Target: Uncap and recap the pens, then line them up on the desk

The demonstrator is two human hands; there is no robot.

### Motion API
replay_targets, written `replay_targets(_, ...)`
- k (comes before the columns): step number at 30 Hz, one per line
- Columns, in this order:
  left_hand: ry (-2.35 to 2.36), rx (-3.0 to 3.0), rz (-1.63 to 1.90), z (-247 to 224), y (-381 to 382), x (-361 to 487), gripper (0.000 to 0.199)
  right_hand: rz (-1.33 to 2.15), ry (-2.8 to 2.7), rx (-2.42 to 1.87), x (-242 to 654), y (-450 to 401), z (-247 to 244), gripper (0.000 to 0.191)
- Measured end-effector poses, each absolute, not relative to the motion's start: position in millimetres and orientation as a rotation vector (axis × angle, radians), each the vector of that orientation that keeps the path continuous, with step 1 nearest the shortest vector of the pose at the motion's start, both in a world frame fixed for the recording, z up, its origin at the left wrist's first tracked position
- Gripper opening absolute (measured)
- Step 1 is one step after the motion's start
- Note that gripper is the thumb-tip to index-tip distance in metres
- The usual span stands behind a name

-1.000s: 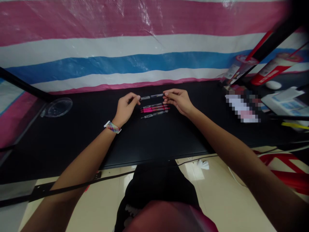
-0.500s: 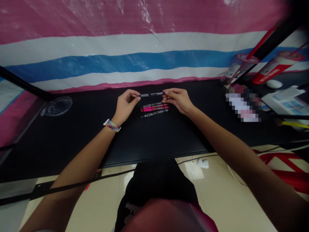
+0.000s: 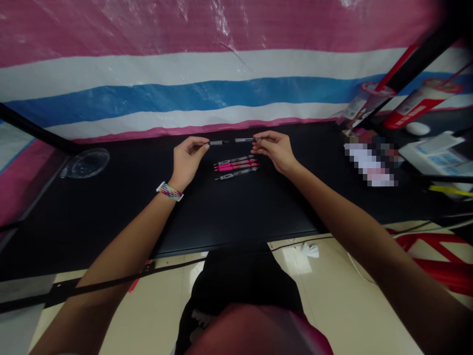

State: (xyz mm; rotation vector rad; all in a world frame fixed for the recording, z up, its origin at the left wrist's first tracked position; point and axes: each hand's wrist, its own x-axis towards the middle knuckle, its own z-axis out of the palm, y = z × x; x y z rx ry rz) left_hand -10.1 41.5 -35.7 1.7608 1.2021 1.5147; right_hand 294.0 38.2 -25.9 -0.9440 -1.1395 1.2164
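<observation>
The sheet [image 3: 207, 92] is striped pink, white and blue, the table [image 3: 236, 212] black, a pen [image 3: 226, 167] pink, the wristband [image 3: 170, 191] multicoloured.

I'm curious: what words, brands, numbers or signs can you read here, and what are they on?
Nothing can be read with certainty.
Red-and-white cup: pale marks, too blurred.
Clear cup: pale label, too blurred.
White-and-blue item: any print too blurred.
Pens on the table: markings too small.
Pen pieces in both hands: any print too small.
Black clothing: pale marks, too blurred.
Pixelated patch: any writing is hidden.
</observation>
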Motion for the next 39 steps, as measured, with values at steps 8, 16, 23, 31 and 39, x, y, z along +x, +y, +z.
replay_targets(8,1.190,1.671,1.619,-36,45,-12,0.012,1.135,-1.123,-0.992,299,43,-26,0.023)
replay_targets(16,1.192,1.681,1.656,-34,44,-13,0.011,1.111,-1.138,-1.066,299,40,-23,0.016)
replay_targets(23,1.205,1.714,1.634,-35,44,-12,0.010,1.103,-1.139,-1.063,300,41,-24,0.018)
replay_targets(31,1.168,1.677,1.648,-34,43,-11,0.010,1.091,-1.127,-1.040,299,42,-25,0.020)
replay_targets(39,1.146,1.792,1.508,-26,26,-1,0.011,1.220,-1.215,-0.992,288,28,-22,0.024)
